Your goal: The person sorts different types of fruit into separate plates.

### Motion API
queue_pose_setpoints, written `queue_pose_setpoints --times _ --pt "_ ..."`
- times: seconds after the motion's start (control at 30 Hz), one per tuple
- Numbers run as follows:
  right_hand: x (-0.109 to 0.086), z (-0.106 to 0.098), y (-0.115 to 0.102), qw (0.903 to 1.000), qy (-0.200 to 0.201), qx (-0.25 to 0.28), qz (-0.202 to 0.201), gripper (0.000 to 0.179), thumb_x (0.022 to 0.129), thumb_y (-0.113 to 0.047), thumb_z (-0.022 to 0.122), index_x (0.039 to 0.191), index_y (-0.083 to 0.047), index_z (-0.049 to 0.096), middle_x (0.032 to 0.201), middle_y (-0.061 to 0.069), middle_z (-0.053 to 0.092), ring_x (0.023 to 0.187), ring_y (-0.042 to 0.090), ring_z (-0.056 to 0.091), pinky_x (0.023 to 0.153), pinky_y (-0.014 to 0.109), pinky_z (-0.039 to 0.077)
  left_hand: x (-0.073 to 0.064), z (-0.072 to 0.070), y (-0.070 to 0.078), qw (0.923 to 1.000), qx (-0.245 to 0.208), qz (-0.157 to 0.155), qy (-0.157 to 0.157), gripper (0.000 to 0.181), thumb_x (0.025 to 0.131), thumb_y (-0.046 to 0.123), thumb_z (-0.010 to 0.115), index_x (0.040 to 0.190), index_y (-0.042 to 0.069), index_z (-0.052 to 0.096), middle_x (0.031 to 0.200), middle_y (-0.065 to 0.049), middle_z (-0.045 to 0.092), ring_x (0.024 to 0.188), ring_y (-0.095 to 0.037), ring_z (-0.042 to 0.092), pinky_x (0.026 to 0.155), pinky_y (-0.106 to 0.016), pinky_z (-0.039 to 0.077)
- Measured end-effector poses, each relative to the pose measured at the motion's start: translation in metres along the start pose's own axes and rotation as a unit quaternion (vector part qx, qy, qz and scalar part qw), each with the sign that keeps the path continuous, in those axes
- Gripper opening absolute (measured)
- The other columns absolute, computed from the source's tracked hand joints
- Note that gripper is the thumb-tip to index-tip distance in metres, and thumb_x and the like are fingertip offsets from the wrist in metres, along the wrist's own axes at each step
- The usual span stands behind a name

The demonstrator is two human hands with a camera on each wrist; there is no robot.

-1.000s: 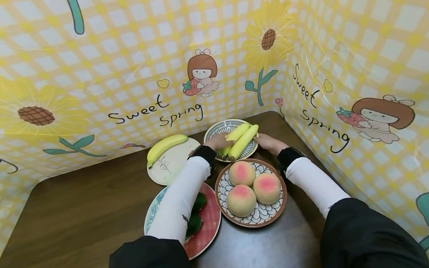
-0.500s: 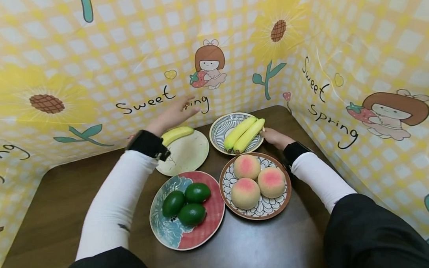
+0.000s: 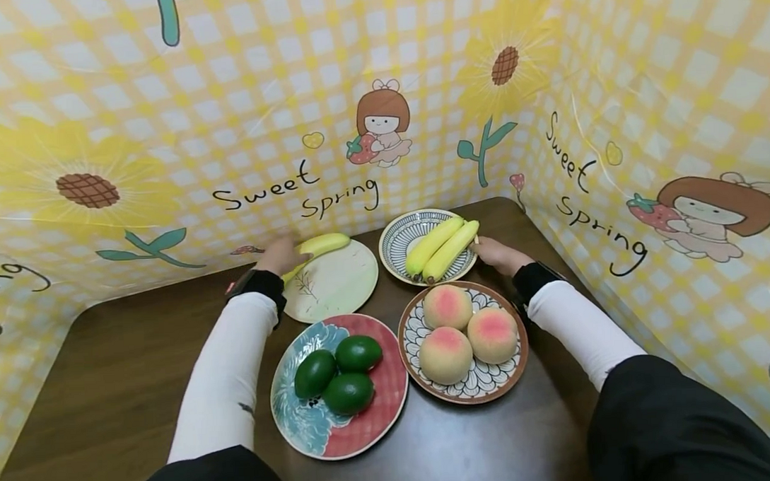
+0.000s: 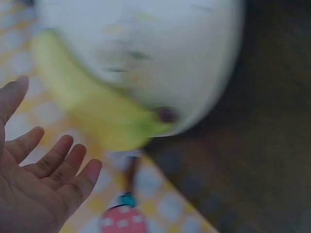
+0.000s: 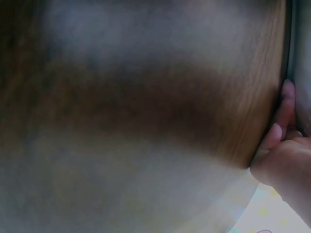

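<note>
My left hand (image 3: 282, 256) reaches the left end of a yellow banana (image 3: 324, 244), which lies along the back rim of a pale plate (image 3: 342, 284). In the left wrist view this hand's fingers (image 4: 58, 165) are spread beside the blurred banana (image 4: 92, 102), apart from it. At the right, my right hand (image 3: 500, 255) pinches the rim of a blue-and-white patterned plate (image 3: 394, 240), thumb at the edge. Two bananas (image 3: 441, 249) lie side by side on that plate. Part of the right hand (image 5: 286, 141) shows at the right wrist view's edge, its fingers along the plate.
Nearest me on the left, a blue-and-red plate (image 3: 384, 410) bears three dark green oval fruits (image 3: 348, 394). A brown-rimmed plate (image 3: 522, 349) with three peaches (image 3: 445, 355) stands beside it. Checked cloth (image 3: 241, 118) walls in the wooden table (image 3: 141, 362) behind and right.
My left hand has left the two bananas on the patterned plate, swung left through the air and come down to the lone banana. The right hand has stayed at the patterned plate's rim.
</note>
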State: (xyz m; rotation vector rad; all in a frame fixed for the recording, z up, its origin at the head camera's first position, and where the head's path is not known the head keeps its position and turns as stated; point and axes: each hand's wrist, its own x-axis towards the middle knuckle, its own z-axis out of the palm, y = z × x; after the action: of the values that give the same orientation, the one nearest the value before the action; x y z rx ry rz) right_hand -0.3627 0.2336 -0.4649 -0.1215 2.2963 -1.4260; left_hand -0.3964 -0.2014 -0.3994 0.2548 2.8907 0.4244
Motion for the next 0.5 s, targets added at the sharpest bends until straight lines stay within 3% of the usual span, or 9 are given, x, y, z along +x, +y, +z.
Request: queue_pose_setpoints --times 0.2,0.3,0.5 --pt "0.0 -0.002 -0.002 0.9999 -0.003 0.008 0.007 0.05 0.112 -0.017 0.021 0.154 0.01 0.029 0.154 0.03 0.037 0.147 0.036 0.031 0.128 0.045 0.016 0.007 0.023 -0.001 0.9971 0.037 -0.047 0.047 0.059 0.101 0.022 0.064 0.148 -0.004 0.041 0.145 -0.035 0.049 0.132 -0.051 0.05 0.106 -0.064 0.045" --pt "0.002 -0.001 -0.001 0.9999 -0.002 0.01 0.008 0.05 0.112 -0.016 0.02 0.153 0.011 0.03 0.151 0.03 0.038 0.146 0.035 0.032 0.128 0.045 0.016 0.006 0.029 0.001 0.9961 0.035 -0.064 0.049 0.058 0.101 0.02 0.061 0.149 -0.005 0.039 0.146 -0.035 0.048 0.131 -0.052 0.052 0.104 -0.065 0.047" --pt "0.003 -0.001 0.005 0.9999 0.003 0.015 0.005 0.051 0.112 -0.016 0.019 0.156 0.009 0.026 0.156 0.029 0.035 0.149 0.034 0.027 0.13 0.046 0.013 0.009 0.041 -0.003 0.996 0.038 -0.059 0.056 0.057 0.103 0.015 0.058 0.151 -0.008 0.036 0.144 -0.037 0.048 0.13 -0.053 0.052 0.103 -0.065 0.048"
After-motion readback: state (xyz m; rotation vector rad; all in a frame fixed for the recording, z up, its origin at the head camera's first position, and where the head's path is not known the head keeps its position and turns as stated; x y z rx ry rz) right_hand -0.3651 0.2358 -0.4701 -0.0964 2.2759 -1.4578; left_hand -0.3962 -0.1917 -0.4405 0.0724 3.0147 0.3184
